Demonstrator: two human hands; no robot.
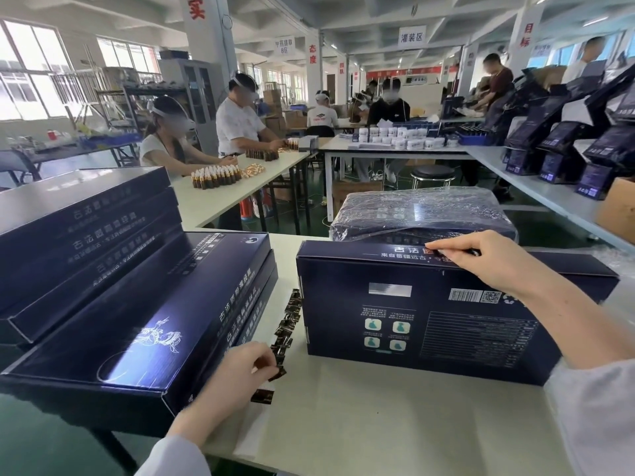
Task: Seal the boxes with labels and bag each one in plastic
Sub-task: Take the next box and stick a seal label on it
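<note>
A dark navy box stands on its long edge on the white table, its printed back facing me. My right hand lies over the box's top edge, fingers pressing a small dark label against the flap seam. My left hand pinches a dark label at the lower end of a label strip that runs along the table between the boxes. Behind the standing box lies a plastic-bagged box.
Navy boxes are stacked at my left, several deep. The white table has bare surface near me. More dark boxes lean on the right table. Other people work at tables further back; a stool stands in the aisle.
</note>
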